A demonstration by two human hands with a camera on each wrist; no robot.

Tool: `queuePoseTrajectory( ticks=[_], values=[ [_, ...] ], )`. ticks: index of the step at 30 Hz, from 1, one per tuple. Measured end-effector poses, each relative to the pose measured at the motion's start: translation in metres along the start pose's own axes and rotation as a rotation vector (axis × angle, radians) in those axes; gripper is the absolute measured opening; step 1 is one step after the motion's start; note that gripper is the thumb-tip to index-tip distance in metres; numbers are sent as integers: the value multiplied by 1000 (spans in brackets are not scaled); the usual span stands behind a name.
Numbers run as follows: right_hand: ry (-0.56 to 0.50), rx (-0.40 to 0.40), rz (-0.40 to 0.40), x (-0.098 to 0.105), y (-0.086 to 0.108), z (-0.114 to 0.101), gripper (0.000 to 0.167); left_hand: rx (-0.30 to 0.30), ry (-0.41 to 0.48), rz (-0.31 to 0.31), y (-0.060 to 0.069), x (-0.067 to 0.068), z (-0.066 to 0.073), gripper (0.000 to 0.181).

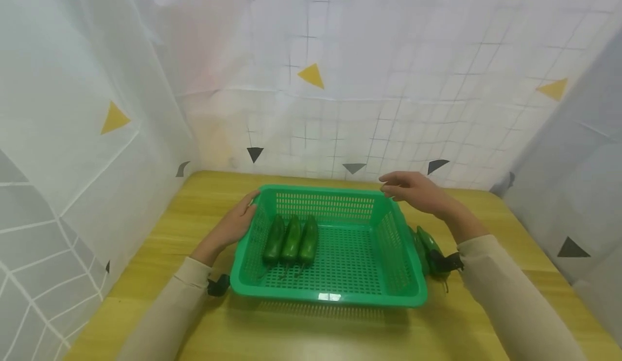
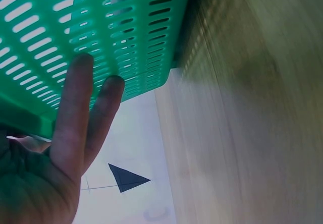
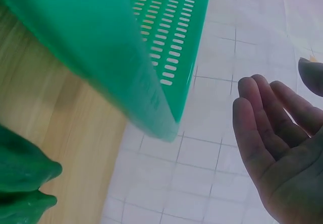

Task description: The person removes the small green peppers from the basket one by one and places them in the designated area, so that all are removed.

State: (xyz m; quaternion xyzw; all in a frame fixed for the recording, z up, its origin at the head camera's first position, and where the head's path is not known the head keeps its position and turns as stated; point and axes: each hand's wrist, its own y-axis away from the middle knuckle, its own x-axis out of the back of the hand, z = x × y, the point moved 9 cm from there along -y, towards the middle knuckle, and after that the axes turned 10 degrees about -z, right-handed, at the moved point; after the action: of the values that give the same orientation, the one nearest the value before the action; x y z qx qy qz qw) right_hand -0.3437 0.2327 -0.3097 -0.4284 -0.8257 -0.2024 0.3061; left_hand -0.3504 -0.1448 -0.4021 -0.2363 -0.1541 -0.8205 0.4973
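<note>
A green plastic basket with slotted walls stands on the wooden table. Inside it, on the left, three green peppers lie side by side, stems toward me. My left hand holds the basket's left rim near the far corner. In the left wrist view two of its fingers lie along the outside of the slotted wall; the thumb is mostly hidden there. Above the far right corner is my right hand, fingers relaxed, apart from the basket and holding nothing. Beneath its wrist, more green peppers lie beside the basket's right wall.
The wooden table stretches out around the basket. White sheeting with grid lines and yellow and black triangles hangs behind it and on both sides. A dark wrist camera sits close to the basket's left side.
</note>
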Motion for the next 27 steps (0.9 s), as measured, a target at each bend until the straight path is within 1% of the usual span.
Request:
queuePoseTrajectory(
  ticks=[5,11,17,20,24,27],
  values=[
    [-16,3,-13,-5,-6,-6,44,5,-1,1,1,0,-1,53],
    [-6,7,-20,-11,-12,-10,44,-14,-1,3,-1,-1,-2,53],
    [11,45,-55,-23,-23,-17,44,-13,4,-4,0,-2,-3,53],
    [-6,64,-70,-28,-29,-20,44,-19,17,0,0,-1,-2,53],
    [-25,56,-91,-35,-36,-21,46,-23,17,0,0,-1,0,52],
    [-19,50,-101,-40,-40,-21,47,-23,11,-1,-1,-1,1,52]
  ],
)
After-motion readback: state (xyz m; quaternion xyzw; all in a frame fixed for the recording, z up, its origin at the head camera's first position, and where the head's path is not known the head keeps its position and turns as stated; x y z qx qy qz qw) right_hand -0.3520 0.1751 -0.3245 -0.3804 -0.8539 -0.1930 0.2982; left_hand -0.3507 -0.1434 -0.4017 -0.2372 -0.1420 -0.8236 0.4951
